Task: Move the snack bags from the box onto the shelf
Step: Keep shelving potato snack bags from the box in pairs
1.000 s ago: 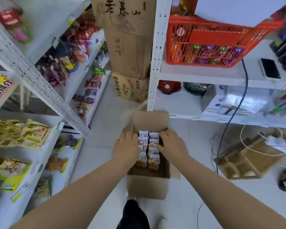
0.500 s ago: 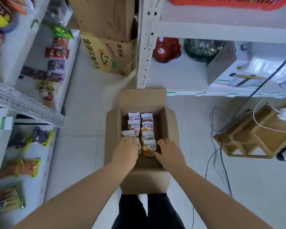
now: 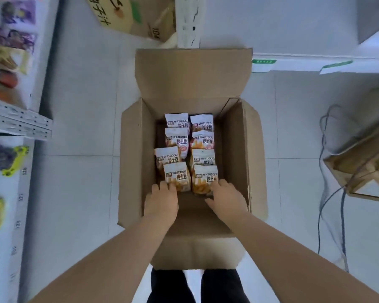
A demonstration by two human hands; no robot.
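Note:
An open cardboard box stands on the floor in front of my legs. Inside it, white and orange snack bags stand in two rows. My left hand reaches into the box, its fingers curled over the lower corner of the nearest left bag. My right hand is spread beside it, with its fingertips touching the lower right edge of the nearest right bag and its thumb apart from the bag. Both bags still stand in the box.
A white shelf unit with packaged snacks runs along the left. A white shelf post and another carton stand behind the box. A wooden crate and loose cables lie on the floor at right.
My head has tilted down and closer, so the box now fills the view. Both hands slid from the middle of the rows to the nearest pair of bags.

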